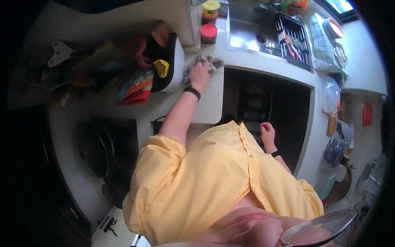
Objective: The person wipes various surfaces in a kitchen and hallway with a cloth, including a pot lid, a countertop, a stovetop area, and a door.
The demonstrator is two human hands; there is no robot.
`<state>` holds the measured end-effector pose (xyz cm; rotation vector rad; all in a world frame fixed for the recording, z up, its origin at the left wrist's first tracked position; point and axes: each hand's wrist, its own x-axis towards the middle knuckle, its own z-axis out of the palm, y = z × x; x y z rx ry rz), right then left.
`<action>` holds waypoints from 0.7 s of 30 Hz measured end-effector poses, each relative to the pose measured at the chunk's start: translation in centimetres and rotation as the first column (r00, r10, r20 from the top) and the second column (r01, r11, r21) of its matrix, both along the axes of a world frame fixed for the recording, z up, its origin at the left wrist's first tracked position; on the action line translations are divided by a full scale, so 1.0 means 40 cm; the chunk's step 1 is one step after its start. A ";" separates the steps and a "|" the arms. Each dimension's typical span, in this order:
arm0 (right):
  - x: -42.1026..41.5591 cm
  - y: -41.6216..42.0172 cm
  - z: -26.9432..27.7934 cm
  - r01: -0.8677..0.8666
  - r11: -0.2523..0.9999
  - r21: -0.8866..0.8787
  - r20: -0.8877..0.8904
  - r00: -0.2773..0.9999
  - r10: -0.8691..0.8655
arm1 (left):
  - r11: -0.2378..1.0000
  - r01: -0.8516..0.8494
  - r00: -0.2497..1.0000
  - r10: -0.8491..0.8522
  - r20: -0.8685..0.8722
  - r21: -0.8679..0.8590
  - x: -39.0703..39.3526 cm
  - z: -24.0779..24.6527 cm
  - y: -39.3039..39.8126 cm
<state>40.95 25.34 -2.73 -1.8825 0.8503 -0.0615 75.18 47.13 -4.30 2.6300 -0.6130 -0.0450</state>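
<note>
My left hand (200, 74) is pressed onto a crumpled grey patterned cloth (213, 62) on the white countertop (209, 102), with its fingers bunched on the fabric. The cloth lies between a white bin-like container (178, 64) and the corner of the counter near the sink. A jar with a red lid (209, 32) stands just beyond it. My right hand (268, 132) hangs low beside my body, over the dark space below the counter. Its fingers are curled, and nothing can be made out in them.
The steel sink (247, 34) has a black dish rack (294, 43) at its right side. Jars stand left of the sink. Stacked bowls (333, 28) rest on a checked cloth (321, 40). A clear plastic lid (330, 92) and bags line the right counter; a stove lies at left.
</note>
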 end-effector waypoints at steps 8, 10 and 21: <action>-0.095 -0.004 0.014 -0.068 0.987 -0.145 -0.067 0.996 0.059 | 0.992 0.013 1.000 -0.010 -0.026 0.124 0.088 0.007 -0.025; -0.105 -0.025 0.005 -0.029 0.994 -0.103 -0.045 0.999 0.024 | 0.989 0.025 0.999 -0.020 -0.035 0.148 0.010 0.015 -0.001; -0.035 -0.204 -0.072 -0.247 0.962 -0.118 -0.014 0.969 0.247 | 0.992 -0.040 0.997 0.048 -0.062 0.122 -0.516 0.017 0.214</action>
